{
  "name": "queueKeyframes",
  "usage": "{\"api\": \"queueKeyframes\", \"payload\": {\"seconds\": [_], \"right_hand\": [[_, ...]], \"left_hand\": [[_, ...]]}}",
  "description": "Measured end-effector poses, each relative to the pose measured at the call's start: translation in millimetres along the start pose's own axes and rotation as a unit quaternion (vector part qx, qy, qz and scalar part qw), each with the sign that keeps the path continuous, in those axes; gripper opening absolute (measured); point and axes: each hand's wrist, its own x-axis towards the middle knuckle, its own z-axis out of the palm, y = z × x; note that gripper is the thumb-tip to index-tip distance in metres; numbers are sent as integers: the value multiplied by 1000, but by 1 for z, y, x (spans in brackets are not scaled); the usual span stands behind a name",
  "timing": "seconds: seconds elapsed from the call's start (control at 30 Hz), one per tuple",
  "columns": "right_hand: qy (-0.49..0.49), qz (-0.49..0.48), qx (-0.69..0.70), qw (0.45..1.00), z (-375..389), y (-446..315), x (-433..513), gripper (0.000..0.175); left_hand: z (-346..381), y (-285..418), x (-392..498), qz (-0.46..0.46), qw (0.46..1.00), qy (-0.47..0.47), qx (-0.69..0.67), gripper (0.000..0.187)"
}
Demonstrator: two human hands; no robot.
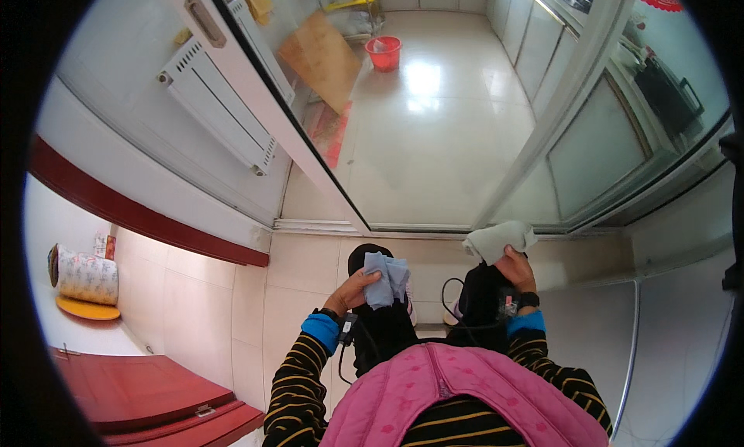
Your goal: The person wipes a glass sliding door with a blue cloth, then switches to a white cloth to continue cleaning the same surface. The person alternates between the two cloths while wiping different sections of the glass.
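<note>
My left hand (349,291) holds a folded light-blue cloth (383,281) above my left knee. In my right hand (516,269) is a whitish folded cloth (499,242), held out over my right knee close to the bottom of the sliding glass door. Both cloths are apart from the door, as far as I can tell. The near rail (421,228) of the door frame runs across in front of me, with a slanting white upright (558,104) on the right and a white door stile with a recessed pull handle (204,21) on the left.
Beyond the glass stand a red bucket (384,54), a leaning wooden board (321,62) and a white radiator (218,104). White cabinets (535,34) line the right side. A red door (145,389) is at lower left. A grey panel (587,325) is close on my right. Cables hang from my wrists.
</note>
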Motion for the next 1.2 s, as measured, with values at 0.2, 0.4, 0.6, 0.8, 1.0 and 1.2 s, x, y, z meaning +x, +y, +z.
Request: {"api": "queueKeyframes", "payload": {"seconds": [0.2,0.4,0.6,0.8,1.0,1.2], "right_hand": [[15,10,-17,1000,2,0,3,52],[4,5,-13,1000,0,-1,-3,45],[4,6,-34,999,0,-5,-5,47],[-65,52,-96,992,-6,-7,8,60],[-80,70,-112,988,-24,-9,10,68],[-13,78,-152,985,-35,-10,10,65]], "left_hand": [[-4,0,1,-11,1000,-1,-11,49],[6,5,-2,8,999,-26,-18,47],[13,1,-3,67,997,-20,-22,50],[9,-25,-24,164,984,20,-60,48],[-65,-67,-188,455,822,289,-187,49],[-105,-128,-354,684,584,389,-201,51]]}}
